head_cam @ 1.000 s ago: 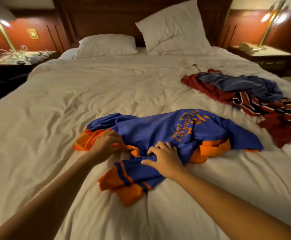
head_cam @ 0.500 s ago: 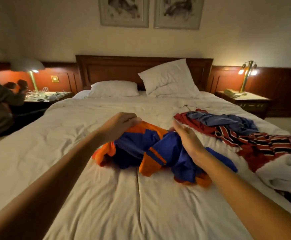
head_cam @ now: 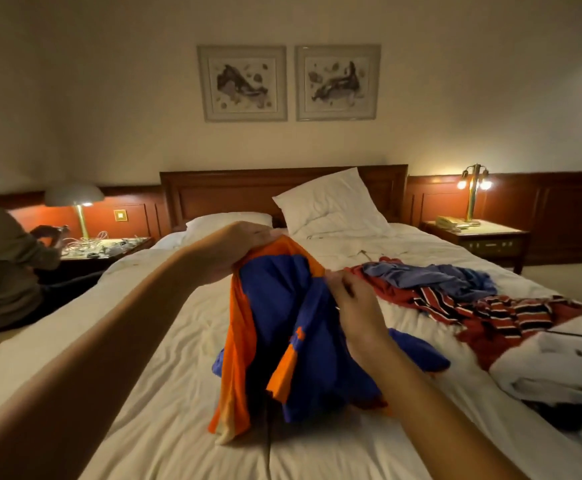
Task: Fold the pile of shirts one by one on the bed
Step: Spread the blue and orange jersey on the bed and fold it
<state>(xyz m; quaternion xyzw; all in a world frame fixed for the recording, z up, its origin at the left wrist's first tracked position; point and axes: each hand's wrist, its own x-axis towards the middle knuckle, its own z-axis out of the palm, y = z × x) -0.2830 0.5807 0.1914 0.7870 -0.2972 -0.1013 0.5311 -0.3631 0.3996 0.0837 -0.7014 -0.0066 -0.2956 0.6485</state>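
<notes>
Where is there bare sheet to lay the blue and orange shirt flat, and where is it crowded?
Bare white sheet lies left of the lifted blue and orange shirt, and in a strip between it and the two white pillows. The right side is crowded: a pile of red, striped and blue clothes, with white garments nearer.

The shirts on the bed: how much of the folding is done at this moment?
No folded shirt is visible yet. In hand: the left hand and right hand hold the blue and orange shirt up, unfolded, its lower part on the bed. Left: this shirt and the crumpled pile beside it.
</notes>
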